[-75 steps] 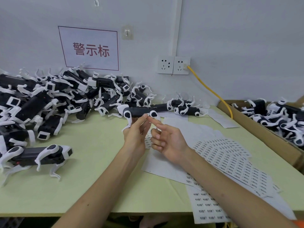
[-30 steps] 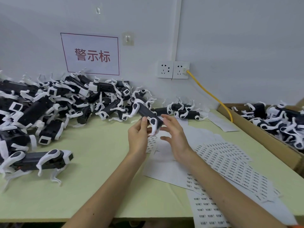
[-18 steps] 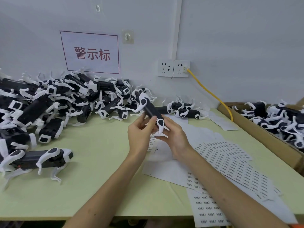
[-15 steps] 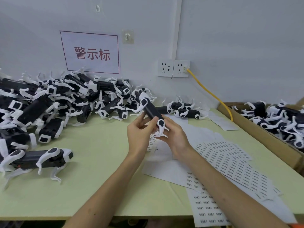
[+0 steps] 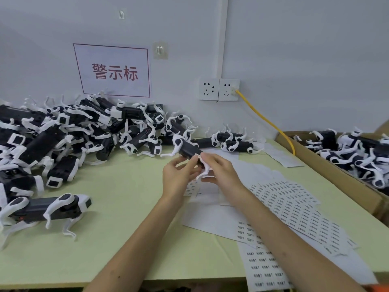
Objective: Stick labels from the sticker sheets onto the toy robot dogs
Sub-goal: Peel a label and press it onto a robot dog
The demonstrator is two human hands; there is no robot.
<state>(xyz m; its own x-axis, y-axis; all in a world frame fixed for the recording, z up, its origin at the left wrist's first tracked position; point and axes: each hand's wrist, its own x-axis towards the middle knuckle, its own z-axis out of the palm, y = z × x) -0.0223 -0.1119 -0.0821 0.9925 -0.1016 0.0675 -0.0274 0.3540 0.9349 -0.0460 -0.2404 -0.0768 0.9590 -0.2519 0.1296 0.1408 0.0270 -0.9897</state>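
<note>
Holding a black-and-white toy robot dog (image 5: 188,149) just above a pale green table (image 5: 117,199), two bare hands meet near the middle of the view. The dog tilts away from the person, with its far end and one white leg sticking out beyond the fingers and its near end buried between both hands. The left hand (image 5: 178,176) has curled fingers, its thumb and fingertips pinching the dog's near end from the left. The right hand (image 5: 220,172) curls over that same end from the right, and a white leg pokes out beneath its fingers. Sticker sheets (image 5: 294,209) printed with rows of small labels lie on the table below and to the right of the hands. A heap of robot dogs (image 5: 69,133) fills the table's left side, with a standing dog (image 5: 50,207) in front of it. A cardboard box (image 5: 328,175) on the right holds more.
</note>
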